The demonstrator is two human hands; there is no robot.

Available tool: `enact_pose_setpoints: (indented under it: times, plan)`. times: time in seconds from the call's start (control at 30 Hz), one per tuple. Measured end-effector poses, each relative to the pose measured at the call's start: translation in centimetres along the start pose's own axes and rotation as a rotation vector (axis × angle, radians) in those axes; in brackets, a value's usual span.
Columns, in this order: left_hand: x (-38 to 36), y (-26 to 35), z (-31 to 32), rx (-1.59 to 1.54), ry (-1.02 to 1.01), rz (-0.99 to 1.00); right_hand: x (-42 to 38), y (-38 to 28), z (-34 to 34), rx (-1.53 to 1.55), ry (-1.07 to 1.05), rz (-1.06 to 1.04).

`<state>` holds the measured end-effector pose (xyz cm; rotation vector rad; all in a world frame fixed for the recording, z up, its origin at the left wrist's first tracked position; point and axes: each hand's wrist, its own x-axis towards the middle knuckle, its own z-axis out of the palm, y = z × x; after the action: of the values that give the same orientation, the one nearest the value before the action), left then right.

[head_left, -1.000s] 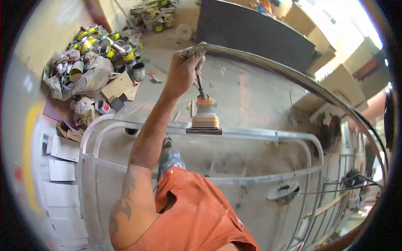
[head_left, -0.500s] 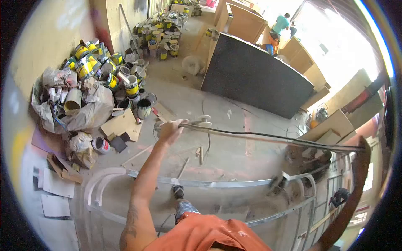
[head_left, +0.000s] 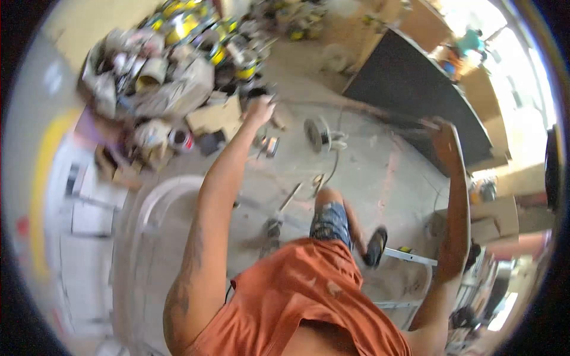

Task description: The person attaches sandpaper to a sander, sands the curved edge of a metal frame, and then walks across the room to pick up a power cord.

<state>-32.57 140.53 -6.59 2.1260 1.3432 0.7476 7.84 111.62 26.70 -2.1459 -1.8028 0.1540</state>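
Note:
Both my arms reach forward with a dark electrical cable [head_left: 362, 108] stretched between them, smeared by motion. My left hand [head_left: 259, 110] is closed around its left end, in front of the paint cans. At the other end my right hand [head_left: 442, 135] grips the cable near the dark panel; its fingers are blurred. A strand appears to hang down along the right forearm. Below the cable, on the floor, lies a pale spool [head_left: 318, 134] with a cord trailing from it. My sandalled foot [head_left: 375, 246] is raised beside the metal frame [head_left: 409, 256].
Used paint cans [head_left: 181, 26] and a large bag of rubbish [head_left: 184, 83] are heaped at the left. A big dark panel [head_left: 409, 89] stands ahead on the right. A person [head_left: 469, 44] is beyond it. Wood scraps and cardboard [head_left: 217, 115] litter the floor.
My right hand has swung inward and forward, shortening the span between my hands. The view has tilted downward, and one leg is now lifted near the metal frame.

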Motion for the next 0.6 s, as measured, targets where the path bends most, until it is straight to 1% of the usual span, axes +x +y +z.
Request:
enact_pose_setpoints:
  times: [0.07,0.1,0.13,0.17,0.2,0.23,0.3,0.37,0.4,0.43,0.47,0.5,0.53,0.57,0.6]
  plan:
    - [0.1,3.1,-4.3,-0.024,-0.207,-0.284,5.6,-2.8,5.3,0.085,-0.067,-0.031]
    - [-0.7,1.7,-4.3,-0.029,-0.185,-0.321,7.8,-4.1,7.0,0.138,-0.07,-0.033]
    - [-0.9,0.3,-4.0,-0.055,-0.117,-0.327,9.9,-3.6,9.2,0.134,-0.085,-0.07]
    - [-0.6,-0.9,-3.7,-0.079,-0.046,-0.329,12.2,-3.3,11.8,0.145,-0.075,-0.216]
    - [-0.7,-2.7,-2.8,-0.081,-0.016,-0.354,14.6,-3.0,14.2,0.162,-0.069,-0.36]
    - [-1.3,-5.0,-1.7,-0.037,0.019,-0.397,16.8,-3.3,16.4,0.168,-0.084,-0.393]
    - [-1.8,-8.8,0.4,0.018,0.062,-0.476,20.0,-4.0,20.3,0.204,-0.178,-0.431]
    - [-1.7,-10.9,2.3,0.204,-0.05,-0.546,22.5,-3.7,23.7,0.187,-0.387,-0.444]
    - [-1.0,-12.1,2.5,0.239,-0.06,-0.568,23.9,-1.8,27.1,0.201,-0.4,-0.54]
    - [-1.3,-13.2,3.5,0.265,-0.089,-0.597,24.7,-2.3,28.8,0.053,-0.562,-0.44]
    - [-2.0,-18.1,7.2,0.1,0.016,-0.659,25.8,2.6,35.5,0.37,-0.569,-0.364]
    - [-3.4,-22.4,10.3,-0.049,0.093,-0.705,24.5,0.0,33.8,0.098,-0.546,-0.577]
    - [-4.2,-20.4,9.0,-0.023,0.056,-0.729,23.9,-0.6,33.3,0.163,-0.669,-0.539]
    - [-4.4,-16.2,6.6,0.004,-0.102,-0.77,23.1,0.0,35.5,0.078,-0.729,-0.549]
    - [-3.6,-12.9,5.3,0.026,-0.233,-0.797,22.3,2.3,38.1,0.236,-0.733,-0.6]
